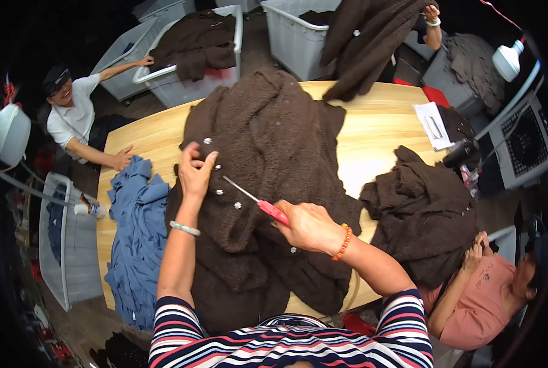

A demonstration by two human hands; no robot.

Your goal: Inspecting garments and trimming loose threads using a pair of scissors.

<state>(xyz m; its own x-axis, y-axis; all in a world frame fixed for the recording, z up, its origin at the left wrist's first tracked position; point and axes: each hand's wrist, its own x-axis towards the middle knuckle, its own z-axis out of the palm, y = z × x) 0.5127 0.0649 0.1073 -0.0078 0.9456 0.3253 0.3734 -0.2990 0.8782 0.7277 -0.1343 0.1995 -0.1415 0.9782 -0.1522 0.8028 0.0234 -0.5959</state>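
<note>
A dark brown knitted cardigan [274, 122] lies heaped across the table in front of me, with several pale round buttons [238, 205] along its left side. My left hand [194, 175] rests on the knit beside the buttons, thumb and fingers apart, the fingertips slightly blurred. In my right hand [308, 227] is a red-handled tool [273, 212] with a thin, straight metal shaft. Its tip points up and left toward the buttons, close to my left hand. Whether the tip touches the knit I cannot tell.
Blue garments [136, 245] are piled on the wooden table's [384, 122] left; more brown knitwear [421, 214] lies right. A person [75, 116] stands far left, another [479, 300] sits right, and a third person's hand [432, 15] lifts brown knitwear. Grey bins [191, 86] stand behind; lamps [508, 60] flank the table.
</note>
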